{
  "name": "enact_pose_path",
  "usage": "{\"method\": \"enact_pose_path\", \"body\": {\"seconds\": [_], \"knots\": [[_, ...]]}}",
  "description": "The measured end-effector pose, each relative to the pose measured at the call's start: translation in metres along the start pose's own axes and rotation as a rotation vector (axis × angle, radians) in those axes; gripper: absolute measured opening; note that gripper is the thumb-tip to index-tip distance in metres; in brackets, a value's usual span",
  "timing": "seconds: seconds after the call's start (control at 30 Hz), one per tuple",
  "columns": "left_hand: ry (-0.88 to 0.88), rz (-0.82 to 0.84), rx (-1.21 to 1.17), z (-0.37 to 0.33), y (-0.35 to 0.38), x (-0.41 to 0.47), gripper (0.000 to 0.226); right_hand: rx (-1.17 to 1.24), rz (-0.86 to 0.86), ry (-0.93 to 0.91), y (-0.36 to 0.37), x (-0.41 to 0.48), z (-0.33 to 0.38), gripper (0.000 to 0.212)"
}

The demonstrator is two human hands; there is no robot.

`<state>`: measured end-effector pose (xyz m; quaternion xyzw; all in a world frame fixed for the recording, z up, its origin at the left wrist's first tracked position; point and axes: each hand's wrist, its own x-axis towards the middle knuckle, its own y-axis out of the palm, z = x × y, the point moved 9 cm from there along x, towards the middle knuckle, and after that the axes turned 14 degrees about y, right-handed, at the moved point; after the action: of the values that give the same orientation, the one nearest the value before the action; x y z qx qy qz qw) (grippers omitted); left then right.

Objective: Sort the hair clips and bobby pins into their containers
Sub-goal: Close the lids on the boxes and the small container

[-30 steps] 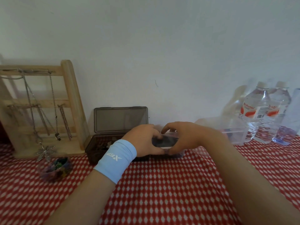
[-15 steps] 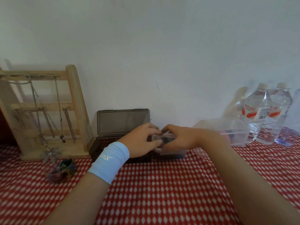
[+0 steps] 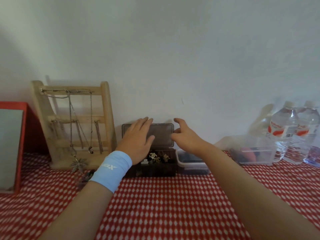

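Left hand [image 3: 136,138], fingers straight and empty, masked the raised lid [image 3: 163,134] of the smoky plastic box [image 3: 155,170]; right hand [image 3: 185,136] spread, empty. Wooden necklace rack [image 3: 72,122] stood left, clear water bottles [image 3: 285,132] right.

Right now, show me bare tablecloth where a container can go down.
Bare tablecloth between the forearms, in front of the dark clip box; another patch before the clear tub and water bottles. The row along the wall is crowded.

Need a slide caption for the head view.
Left hand and right hand at the raised lid of a dark clip box; clear tub beside it.
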<state>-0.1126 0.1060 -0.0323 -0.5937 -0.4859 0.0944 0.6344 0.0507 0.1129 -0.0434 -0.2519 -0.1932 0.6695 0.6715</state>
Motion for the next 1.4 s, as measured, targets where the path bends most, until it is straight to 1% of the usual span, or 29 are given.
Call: {"method": "enact_pose_path", "body": {"seconds": [0.07, 0.1, 0.17, 0.2, 0.3, 0.37, 0.4, 0.47, 0.57, 0.73, 0.8, 0.9, 0.97, 1.03, 1.07, 1.13, 1.27, 1.4], "knots": [[0.005, 0.017, 0.007, 0.001, -0.004, -0.007, 0.059, -0.016, -0.013, -0.033, -0.001, -0.008, 0.005, 0.065], [0.005, 0.009, 0.009, 0.002, -0.008, -0.01, 0.057, -0.061, -0.024, -0.054, -0.001, -0.011, 0.006, 0.058], [0.02, -0.009, 0.045, 0.003, -0.018, -0.017, 0.05, -0.204, -0.038, -0.093, 0.001, -0.014, 0.005, 0.044], [0.032, 0.012, 0.075, 0.002, -0.022, -0.021, 0.045, -0.271, -0.044, -0.101, 0.004, -0.017, 0.004, 0.042], [0.011, 0.212, 0.117, 0.005, -0.01, -0.032, 0.042, -0.449, -0.066, -0.146, 0.022, -0.029, 0.001, 0.043], [-0.031, 0.338, 0.083, 0.011, 0.002, -0.042, 0.039, -0.576, -0.023, -0.175, 0.04, -0.036, -0.002, 0.038], [-0.04, 0.384, 0.061, 0.012, 0.006, -0.046, 0.039, -0.64, -0.002, -0.206, 0.047, -0.038, -0.003, 0.036], [-0.023, 0.456, 0.069, 0.013, 0.009, -0.052, 0.048, -0.747, 0.008, -0.253, 0.053, -0.041, -0.002, 0.043], [0.031, 0.517, 0.155, 0.012, 0.011, -0.054, 0.057, -0.738, -0.009, -0.272, 0.051, -0.042, -0.002, 0.045], [0.091, 0.525, 0.254, 0.01, 0.017, -0.05, 0.057, -0.781, -0.062, -0.306, 0.054, -0.042, 0.0, 0.043], [0.077, 0.493, 0.236, 0.009, 0.018, -0.052, 0.057, -0.77, -0.037, -0.31, 0.055, -0.042, -0.001, 0.046], [0.06, 0.437, 0.22, 0.004, 0.018, -0.05, 0.06, -0.699, 0.018, -0.276, 0.045, -0.044, -0.008, 0.061], [0.097, 0.393, 0.268, -0.003, 0.023, -0.046, 0.066, -0.756, -0.052, -0.222, 0.028, -0.042, -0.02, 0.071], [0.135, 0.359, 0.26, -0.01, 0.032, -0.042, 0.073, -0.869, -0.111, -0.118, 0.014, -0.037, -0.038, 0.076], [0.144, 0.36, 0.246, -0.011, 0.036, -0.04, 0.074, -0.895, -0.122, -0.073, 0.009, -0.034, -0.047, 0.076], [0.143, 0.376, 0.238, -0.01, 0.04, -0.036, 0.073, -0.871, -0.132, -0.047, 0.002, -0.031, -0.054, 0.072], [0.114, 0.386, 0.249, 0.0, 0.038, -0.023, 0.068, -0.814, -0.182, -0.097, -0.006, -0.025, -0.045, 0.056], [0.062, 0.359, 0.31, 0.009, 0.04, -0.013, 0.068, -0.833, -0.229, -0.146, -0.003, -0.018, -0.043, 0.049]]}}
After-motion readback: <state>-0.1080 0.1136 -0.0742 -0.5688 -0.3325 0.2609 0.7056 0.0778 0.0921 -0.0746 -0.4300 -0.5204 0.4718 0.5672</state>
